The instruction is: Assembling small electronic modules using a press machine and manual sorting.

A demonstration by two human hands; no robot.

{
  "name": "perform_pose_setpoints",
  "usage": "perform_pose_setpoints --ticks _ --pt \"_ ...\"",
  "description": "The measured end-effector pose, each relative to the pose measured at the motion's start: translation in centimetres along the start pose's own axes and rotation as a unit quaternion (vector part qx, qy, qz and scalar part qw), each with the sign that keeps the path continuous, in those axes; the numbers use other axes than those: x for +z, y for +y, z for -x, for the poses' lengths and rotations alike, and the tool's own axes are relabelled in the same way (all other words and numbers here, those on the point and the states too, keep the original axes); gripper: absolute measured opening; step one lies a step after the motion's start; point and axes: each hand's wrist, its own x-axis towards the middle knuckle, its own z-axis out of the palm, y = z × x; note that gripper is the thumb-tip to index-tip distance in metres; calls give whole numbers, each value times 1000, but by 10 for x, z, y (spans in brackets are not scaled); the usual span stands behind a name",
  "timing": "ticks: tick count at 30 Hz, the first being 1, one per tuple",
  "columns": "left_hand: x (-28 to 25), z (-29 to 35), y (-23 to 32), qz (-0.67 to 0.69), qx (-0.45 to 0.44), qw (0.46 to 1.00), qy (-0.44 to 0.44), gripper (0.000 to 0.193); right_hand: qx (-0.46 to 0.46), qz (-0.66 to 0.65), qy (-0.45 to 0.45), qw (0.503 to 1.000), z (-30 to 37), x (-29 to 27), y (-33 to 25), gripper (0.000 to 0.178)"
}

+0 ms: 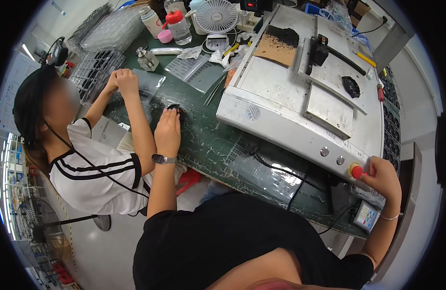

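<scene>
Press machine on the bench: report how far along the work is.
Done: a black part already lies on the press machine plate. In hand: the right hand rests at the red knob on the machine's front edge, while the left hand touches a small black piece on the green bench. Left: trays of parts wait nearby.

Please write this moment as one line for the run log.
left hand: on small black part, green bench | right hand: at red knob of white machine

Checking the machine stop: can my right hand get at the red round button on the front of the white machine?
Probably yes: your right hand already rests beside the red round button on the white machine, fingers touching it, nothing between.
</scene>
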Motion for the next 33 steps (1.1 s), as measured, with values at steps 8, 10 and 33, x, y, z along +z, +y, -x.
perform_pose_setpoints --ticks 8,10,33 --pt "-1 -4 12 -23 -6 998 -58 26 -20 -17 43 999 5 7 7 37" --pt "1 -10 4 -3 -17 997 -72 25 -23 -27 39 999 6 5 5 39" --pt "15 -79 -62 151 -40 886 -436 62 -30 -104 -3 994 4 -3 15 21"
